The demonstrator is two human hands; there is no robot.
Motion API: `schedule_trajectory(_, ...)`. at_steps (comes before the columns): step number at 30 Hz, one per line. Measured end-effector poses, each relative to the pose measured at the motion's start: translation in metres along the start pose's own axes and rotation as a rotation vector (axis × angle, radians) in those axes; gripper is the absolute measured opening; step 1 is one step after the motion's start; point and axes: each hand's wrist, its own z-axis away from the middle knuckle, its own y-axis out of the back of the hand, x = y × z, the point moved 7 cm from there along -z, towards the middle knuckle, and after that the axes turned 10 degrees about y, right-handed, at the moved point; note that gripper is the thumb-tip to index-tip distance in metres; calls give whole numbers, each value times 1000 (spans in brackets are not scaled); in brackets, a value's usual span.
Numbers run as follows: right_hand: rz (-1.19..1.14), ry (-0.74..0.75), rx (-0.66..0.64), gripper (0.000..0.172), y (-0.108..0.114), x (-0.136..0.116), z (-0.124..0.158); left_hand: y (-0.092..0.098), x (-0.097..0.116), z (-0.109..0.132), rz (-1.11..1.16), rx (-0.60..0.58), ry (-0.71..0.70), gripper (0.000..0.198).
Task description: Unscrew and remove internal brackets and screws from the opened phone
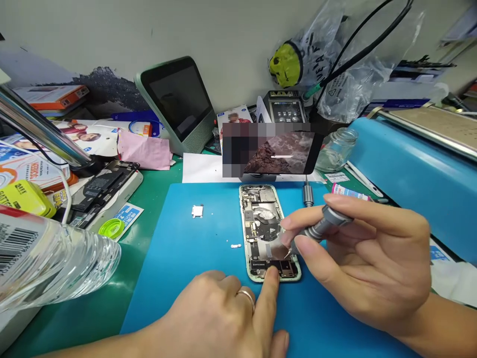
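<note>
Opened phone [266, 228] on the blue mat [179, 248], long axis pointing away from the person. Left hand [219, 308], nearer: extended index finger touching the near end, nothing visibly grasped. Right hand [376, 263]: pinching a screwdriver [316, 229] above the right edge.

The phone [265, 219] is lying flat and open on the blue mat [179, 278], its pale frame surrounding the exposed inner parts. The grey screwdriver [316, 229] is slanting over its lower right part, the thin tip pointing down and leftward; whether it is touching, I cannot tell.
</note>
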Motion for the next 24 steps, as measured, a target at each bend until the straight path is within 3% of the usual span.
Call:
schedule_trajectory(9, 24, 79, 73, 68, 2, 3, 6, 4, -1, -2, 33, -23, 2, 42)
schedule_trajectory(13, 49, 92, 96, 71, -1, 2, 8, 6, -2, -1, 27, -124, 25, 46)
schedule_trajectory(18, 107, 230, 26, 75, -4, -14, 3, 3, -3, -1, 41, -257, 42, 49)
schedule_trajectory(24, 120, 273, 63, 81, 13, -14, -3, 2, -3, 0, 63, -307, 43, 51)
